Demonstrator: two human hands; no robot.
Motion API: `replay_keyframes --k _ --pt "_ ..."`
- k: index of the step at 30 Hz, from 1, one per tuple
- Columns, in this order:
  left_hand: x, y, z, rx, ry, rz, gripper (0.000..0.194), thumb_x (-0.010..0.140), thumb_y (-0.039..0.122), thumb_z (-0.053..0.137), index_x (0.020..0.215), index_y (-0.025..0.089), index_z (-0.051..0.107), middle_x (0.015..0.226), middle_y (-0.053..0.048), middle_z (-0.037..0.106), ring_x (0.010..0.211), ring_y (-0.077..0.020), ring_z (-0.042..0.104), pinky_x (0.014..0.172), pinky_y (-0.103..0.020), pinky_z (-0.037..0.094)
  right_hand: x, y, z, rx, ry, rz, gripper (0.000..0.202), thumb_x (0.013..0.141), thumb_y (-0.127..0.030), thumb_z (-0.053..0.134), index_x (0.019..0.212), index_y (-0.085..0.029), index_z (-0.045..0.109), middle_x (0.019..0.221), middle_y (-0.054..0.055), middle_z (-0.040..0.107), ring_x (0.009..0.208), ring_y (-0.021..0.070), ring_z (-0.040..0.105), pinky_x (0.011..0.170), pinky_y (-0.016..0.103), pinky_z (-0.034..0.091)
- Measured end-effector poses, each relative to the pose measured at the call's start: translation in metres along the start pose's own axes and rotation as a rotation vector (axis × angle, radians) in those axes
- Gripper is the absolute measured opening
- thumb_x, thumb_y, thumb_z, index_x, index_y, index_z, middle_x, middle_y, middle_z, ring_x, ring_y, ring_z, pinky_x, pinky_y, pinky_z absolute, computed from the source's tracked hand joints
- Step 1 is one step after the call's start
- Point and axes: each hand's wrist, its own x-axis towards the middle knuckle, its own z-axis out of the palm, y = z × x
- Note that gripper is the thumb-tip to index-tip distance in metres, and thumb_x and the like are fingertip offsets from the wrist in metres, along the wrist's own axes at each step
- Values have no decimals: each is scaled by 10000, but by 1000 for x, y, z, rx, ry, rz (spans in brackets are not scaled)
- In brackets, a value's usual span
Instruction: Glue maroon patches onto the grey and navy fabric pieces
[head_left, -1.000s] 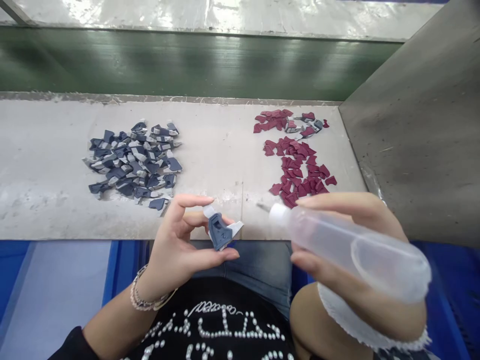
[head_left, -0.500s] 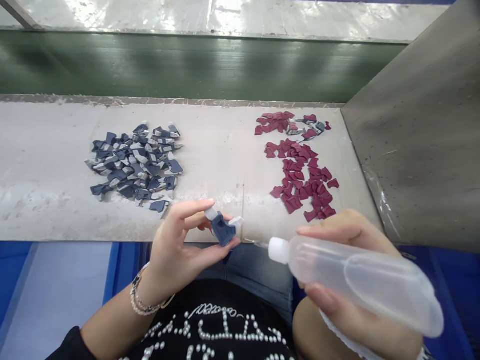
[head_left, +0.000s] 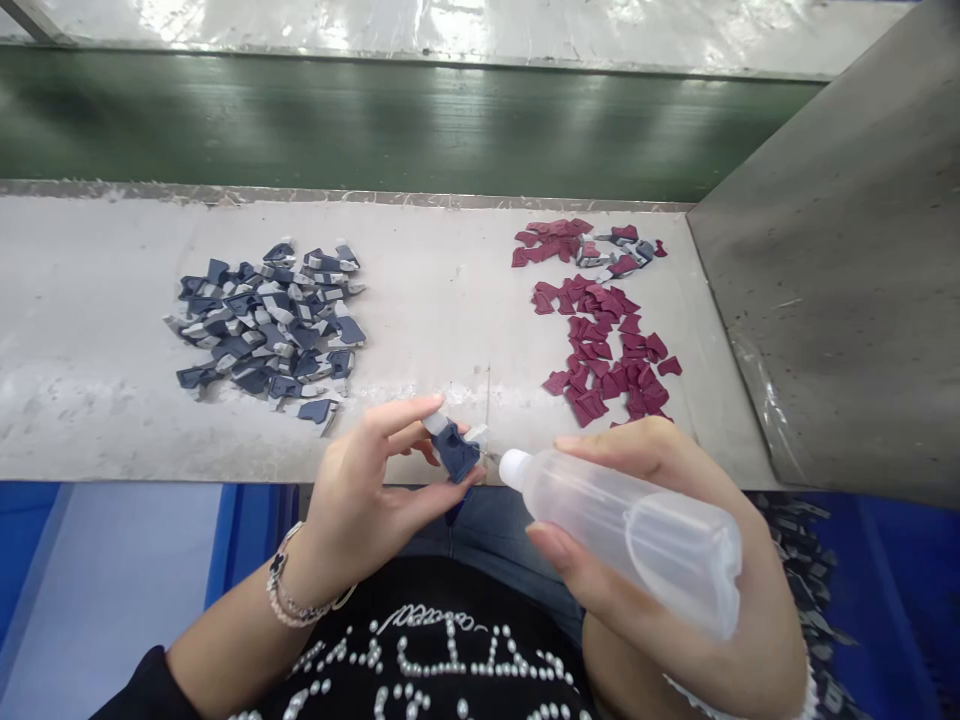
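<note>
Between the thumb and fingers of my left hand (head_left: pixel 375 480) is a small blue and grey plastic part (head_left: pixel 455 450), held above the front edge of the table. My right hand (head_left: pixel 675 540) is wrapped round a clear squeeze bottle (head_left: pixel 615 520) with a white cap (head_left: pixel 514 468). The bottle lies nearly level, and its thin nozzle (head_left: pixel 490 457) points left at the part's right side. Whether the tip touches the part I cannot tell. A pile of similar blue and grey parts (head_left: pixel 277 325) lies to the left; flat maroon pieces (head_left: pixel 600 345) are spread to the right.
The pale worktop (head_left: pixel 427 300) ends at a green belt (head_left: pixel 390 130) behind. A metal panel (head_left: pixel 840 250) stands on the right. Below the table, a blue bin (head_left: pixel 877 570) at right has several dark parts (head_left: pixel 814 590) beside or in it.
My right hand has brought the bottle left, so its nozzle is now close to the blue and grey part. My left hand has shifted slightly right, tilting the part a little.
</note>
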Motion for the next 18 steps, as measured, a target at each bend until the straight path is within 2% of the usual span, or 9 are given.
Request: replay_keyframes --k 7,14,18 --pt "0 -1 1 -24 40 -8 644 727 79 830 1272 175 501 959 -20 699 877 -133 737 733 -160 614 0 -1 0 -23 -53 -19 258 841 -247 725 1011 -288 535 810 -60 651 627 106 654 564 200 527" --pt "-2 -3 3 -28 69 -8 665 704 76 845 1264 183 503 1008 -31 703 896 -137 735 720 -164 612 0 -3 8 -37 -80 -38 313 793 -270 757 1009 -282 532 760 -54 615 550 114 597 538 241 519" --pt "-2 -4 2 -31 58 -59 635 719 108 839 1241 194 488 992 -34 698 842 -132 722 705 -201 598 -1 -2 -3 20 -30 -4 273 826 -278 751 1028 -311 570 798 -33 649 603 147 637 537 239 546"
